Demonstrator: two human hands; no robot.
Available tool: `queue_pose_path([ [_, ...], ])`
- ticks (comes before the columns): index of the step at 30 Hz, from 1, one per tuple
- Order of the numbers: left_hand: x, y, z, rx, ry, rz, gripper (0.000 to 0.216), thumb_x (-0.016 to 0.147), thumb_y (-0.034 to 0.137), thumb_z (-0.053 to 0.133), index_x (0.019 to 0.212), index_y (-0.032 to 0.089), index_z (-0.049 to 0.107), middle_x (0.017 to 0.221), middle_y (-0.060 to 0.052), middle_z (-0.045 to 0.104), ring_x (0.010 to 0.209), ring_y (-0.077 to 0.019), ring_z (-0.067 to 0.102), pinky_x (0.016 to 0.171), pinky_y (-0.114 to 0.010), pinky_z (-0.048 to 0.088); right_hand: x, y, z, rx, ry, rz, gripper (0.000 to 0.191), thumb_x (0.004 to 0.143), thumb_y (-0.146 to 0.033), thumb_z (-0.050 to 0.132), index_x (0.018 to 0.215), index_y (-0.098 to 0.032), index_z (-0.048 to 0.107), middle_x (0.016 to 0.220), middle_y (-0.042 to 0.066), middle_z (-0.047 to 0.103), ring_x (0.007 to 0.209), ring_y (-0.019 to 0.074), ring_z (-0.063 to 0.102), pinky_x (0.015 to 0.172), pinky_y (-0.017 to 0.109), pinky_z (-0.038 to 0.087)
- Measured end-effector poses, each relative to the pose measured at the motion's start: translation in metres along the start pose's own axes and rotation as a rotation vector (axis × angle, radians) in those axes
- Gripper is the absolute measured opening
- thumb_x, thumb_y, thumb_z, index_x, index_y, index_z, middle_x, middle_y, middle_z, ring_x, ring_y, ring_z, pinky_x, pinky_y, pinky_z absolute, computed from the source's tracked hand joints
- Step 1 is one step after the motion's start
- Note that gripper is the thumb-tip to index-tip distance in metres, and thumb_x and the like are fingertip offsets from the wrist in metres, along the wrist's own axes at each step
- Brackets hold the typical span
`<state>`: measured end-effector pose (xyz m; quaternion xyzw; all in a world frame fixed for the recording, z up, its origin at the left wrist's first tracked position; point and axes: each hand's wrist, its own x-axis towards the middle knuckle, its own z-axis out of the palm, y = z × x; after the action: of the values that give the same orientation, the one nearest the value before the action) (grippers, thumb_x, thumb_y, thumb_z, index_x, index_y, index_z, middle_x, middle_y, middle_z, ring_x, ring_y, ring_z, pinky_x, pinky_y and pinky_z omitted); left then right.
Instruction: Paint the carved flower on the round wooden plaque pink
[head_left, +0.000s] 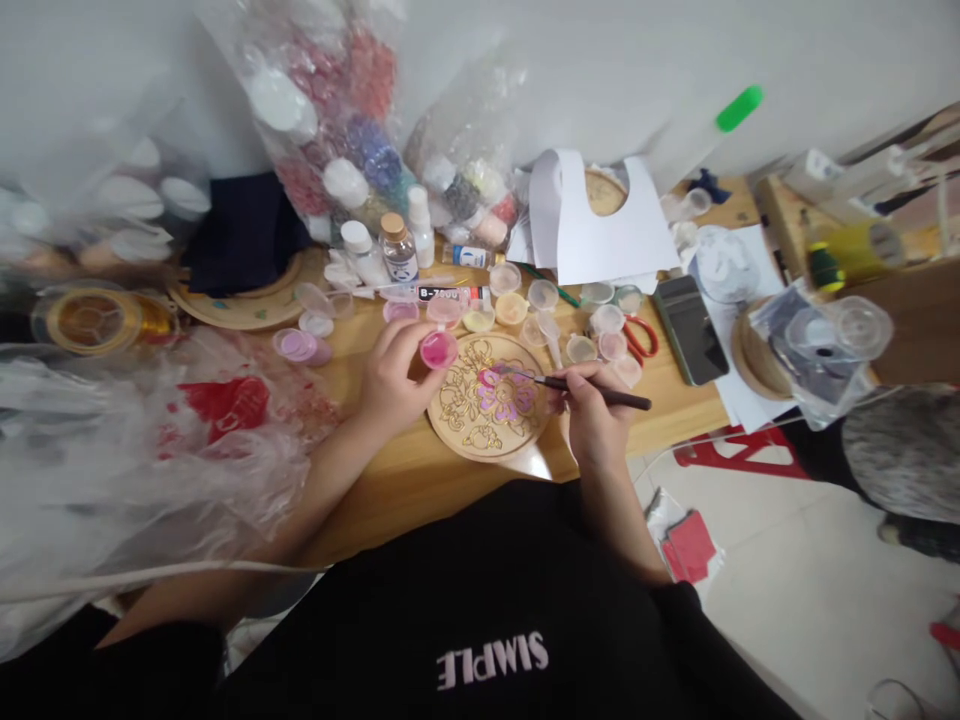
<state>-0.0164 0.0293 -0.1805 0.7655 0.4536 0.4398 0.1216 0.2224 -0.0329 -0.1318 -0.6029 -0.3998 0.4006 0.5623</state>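
Observation:
My left hand (400, 375) is closed on a small clear cup of bright pink paint (439, 349), held over the left edge of a round wooden board (487, 446). Raised gold outlines of flowers cover the board, and one flower (507, 398) is partly filled with lilac and pink. In my right hand (596, 415) is a thin dark-handled paintbrush (600, 391), gripped like a pen. Its tip reaches the upper left petals of the coloured flower. Whether the tip touches the surface is too small to tell.
Small lidded cups (511, 308) crowd behind the board. Glass bottles (398, 250) and a glue tube (452, 294) stand or lie farther back. Red-handled scissors (643, 340) and a phone (691, 330) lie at right. Plastic bags (225, 450) bulge at left.

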Motion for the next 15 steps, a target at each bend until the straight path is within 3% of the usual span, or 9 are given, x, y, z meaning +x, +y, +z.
queue_pose_path([
  [5, 0.0, 0.001, 0.001, -0.014, 0.027, 0.067, 0.02, 0.1, 0.027, 0.069, 0.119, 0.022, 0.067, 0.112, -0.008, 0.076, 0.105, -0.023, 0.075, 0.092, -0.037, 0.066, 0.01, -0.015, 0.007, 0.108, -0.088, -0.021, 0.023, 0.084, -0.045, 0.073, 0.073, -0.027, 0.064, 0.052, -0.005, 0.06, 0.043, 0.0137, 0.057, 0.043, 0.027, 0.044],
  [9, -0.001, 0.0, 0.002, 0.004, 0.004, 0.024, 0.025, 0.097, 0.026, 0.072, 0.121, 0.022, 0.066, 0.114, -0.008, 0.077, 0.105, -0.024, 0.075, 0.092, -0.039, 0.066, 0.01, -0.022, 0.021, 0.011, -0.165, -0.11, 0.023, 0.088, -0.048, 0.075, 0.086, -0.027, 0.067, 0.063, -0.004, 0.067, 0.052, 0.0146, 0.066, 0.049, 0.029, 0.051],
  [15, -0.001, 0.0, 0.004, -0.056, 0.08, 0.092, 0.022, 0.099, 0.026, 0.072, 0.119, 0.023, 0.066, 0.108, -0.006, 0.076, 0.101, -0.0227, 0.074, 0.089, -0.037, 0.065, 0.004, -0.034, 0.038, -0.149, -0.28, -0.274, 0.011, 0.091, -0.033, 0.076, 0.087, -0.026, 0.07, 0.071, -0.003, 0.074, 0.058, 0.0128, 0.068, 0.054, 0.026, 0.053],
])
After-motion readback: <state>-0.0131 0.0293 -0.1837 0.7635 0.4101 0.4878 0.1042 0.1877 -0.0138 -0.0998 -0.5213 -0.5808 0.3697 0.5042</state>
